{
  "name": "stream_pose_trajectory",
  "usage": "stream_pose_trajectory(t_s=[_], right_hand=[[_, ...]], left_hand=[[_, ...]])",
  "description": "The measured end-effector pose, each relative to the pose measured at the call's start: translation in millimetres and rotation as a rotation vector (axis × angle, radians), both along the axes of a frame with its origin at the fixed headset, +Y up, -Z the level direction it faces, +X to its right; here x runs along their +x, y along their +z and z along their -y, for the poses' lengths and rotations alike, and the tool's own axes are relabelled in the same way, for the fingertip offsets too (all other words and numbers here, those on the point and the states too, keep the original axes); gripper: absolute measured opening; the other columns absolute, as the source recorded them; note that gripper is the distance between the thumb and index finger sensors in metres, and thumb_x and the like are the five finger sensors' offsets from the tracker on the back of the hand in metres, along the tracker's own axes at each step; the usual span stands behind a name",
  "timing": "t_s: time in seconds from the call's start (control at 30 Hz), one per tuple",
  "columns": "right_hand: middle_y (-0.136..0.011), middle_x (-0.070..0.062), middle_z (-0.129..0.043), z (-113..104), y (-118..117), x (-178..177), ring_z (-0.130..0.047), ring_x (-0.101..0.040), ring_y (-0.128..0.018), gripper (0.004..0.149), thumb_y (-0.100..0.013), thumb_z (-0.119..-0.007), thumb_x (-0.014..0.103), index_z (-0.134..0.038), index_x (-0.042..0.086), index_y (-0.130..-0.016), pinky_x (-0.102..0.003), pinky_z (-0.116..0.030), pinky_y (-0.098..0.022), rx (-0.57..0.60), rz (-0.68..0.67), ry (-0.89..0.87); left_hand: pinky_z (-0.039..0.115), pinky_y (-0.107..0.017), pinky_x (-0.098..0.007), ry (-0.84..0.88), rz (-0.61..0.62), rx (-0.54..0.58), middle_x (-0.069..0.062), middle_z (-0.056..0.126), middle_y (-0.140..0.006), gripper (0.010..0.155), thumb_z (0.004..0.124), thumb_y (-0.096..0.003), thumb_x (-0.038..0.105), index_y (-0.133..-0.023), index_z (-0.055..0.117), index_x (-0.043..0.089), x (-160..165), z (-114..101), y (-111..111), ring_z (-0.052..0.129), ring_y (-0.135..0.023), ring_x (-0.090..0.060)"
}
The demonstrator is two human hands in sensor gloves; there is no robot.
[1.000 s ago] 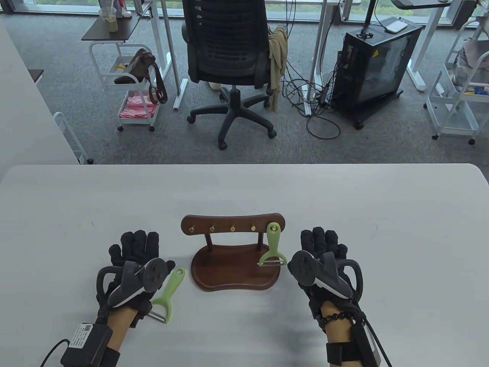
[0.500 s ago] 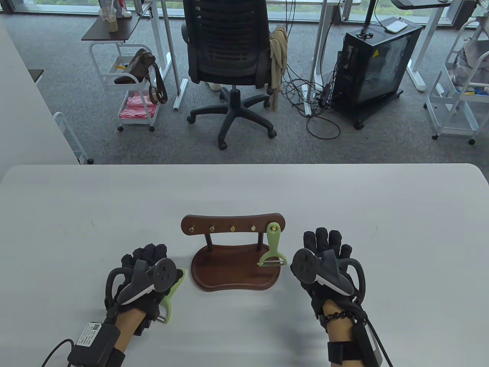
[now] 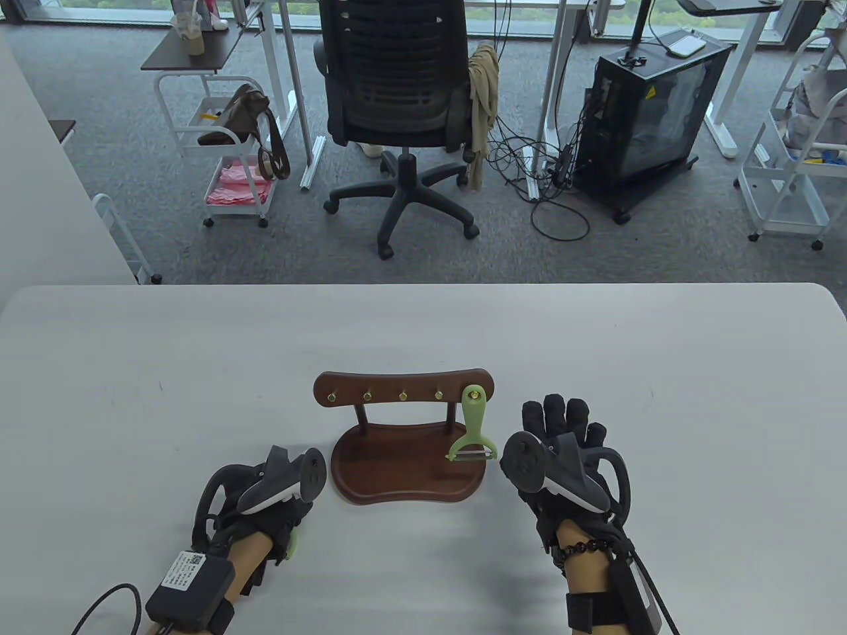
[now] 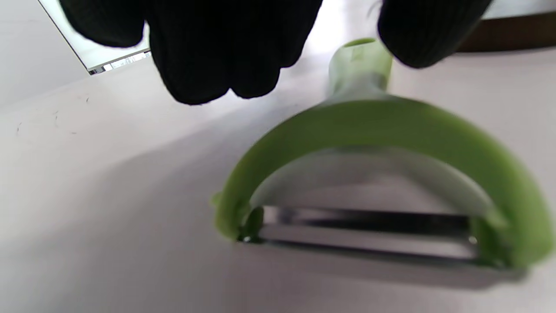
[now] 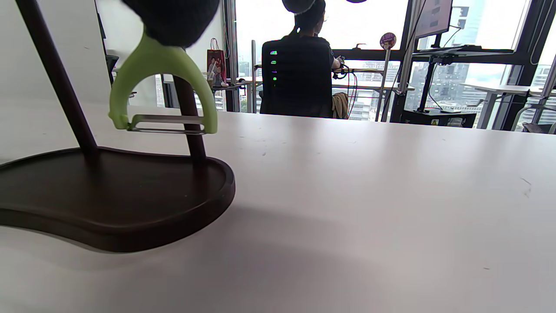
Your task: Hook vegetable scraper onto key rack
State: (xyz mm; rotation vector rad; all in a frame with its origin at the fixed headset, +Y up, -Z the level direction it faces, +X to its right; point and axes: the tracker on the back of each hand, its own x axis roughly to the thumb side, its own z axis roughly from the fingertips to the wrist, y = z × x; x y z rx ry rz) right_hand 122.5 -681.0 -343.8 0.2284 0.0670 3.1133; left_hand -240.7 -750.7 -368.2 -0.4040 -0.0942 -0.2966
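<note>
A green vegetable scraper (image 4: 373,143) lies flat on the white table, blade toward the wrist camera. My left hand (image 3: 268,506) is over it, fingers (image 4: 217,56) to the left of its handle and thumb to the right; only a sliver of green (image 3: 293,546) shows in the table view. A firm grip cannot be seen. The dark wooden key rack (image 3: 403,387) with brass hooks stands between my hands. A second green scraper (image 3: 474,423) hangs from its rightmost hook and also shows in the right wrist view (image 5: 163,82). My right hand (image 3: 562,430) rests on the table right of the rack, fingers spread.
The rack's wooden base (image 3: 397,479) lies between my hands and shows in the right wrist view (image 5: 108,204). White table (image 3: 662,397) stretches beyond and to both sides. An office chair (image 3: 397,99) and carts stand on the floor behind.
My left hand has moved right and back toward me and rolled over the lying scraper, covering it. My right hand has barely moved. The hanging scraper has not moved.
</note>
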Motion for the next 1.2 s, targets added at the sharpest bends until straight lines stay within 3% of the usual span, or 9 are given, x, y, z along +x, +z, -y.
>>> stream_pose_trajectory(t_s=[0.3, 0.63, 1.2], right_hand=[[-0.112, -0.042, -0.019, -0.2, 0.2, -1.2, -0.022, -0.071, -0.097, 0.085, -0.058, -0.065, 0.045, -0.028, -0.008, -0.113, -0.083, -0.033, -0.064, -0.001, -0.001, 0.001], [-0.112, -0.042, -0.019, -0.2, 0.1, -0.7, -0.023, -0.072, -0.097, 0.085, -0.058, -0.065, 0.045, -0.028, -0.008, -0.113, -0.083, -0.033, -0.064, -0.004, 0.003, -0.008], [-0.112, -0.043, -0.019, 1.0, 0.2, 1.1, -0.023, -0.072, -0.097, 0.085, -0.058, -0.065, 0.045, -0.028, -0.008, -0.113, -0.083, -0.034, -0.064, -0.019, 0.013, -0.011]], left_hand=[[0.067, -0.066, -0.069, -0.038, -0.017, -0.022, -0.018, 0.086, -0.09, 0.067, 0.07, -0.0543, 0.054, -0.101, 0.072, 0.005, 1.2, 8.8, -1.0, 0.095, -0.075, -0.038], [0.071, -0.065, -0.066, -0.051, 0.002, 0.03, -0.014, 0.091, -0.081, 0.06, 0.072, -0.0548, 0.05, -0.094, 0.077, 0.005, 3.9, 12.2, -0.3, 0.1, -0.067, -0.033], [0.074, -0.063, -0.066, -0.01, -0.007, 0.037, -0.015, 0.094, -0.077, 0.06, 0.07, -0.0548, 0.05, -0.092, 0.079, 0.003, 3.7, 12.6, -1.2, 0.102, -0.062, -0.032]])
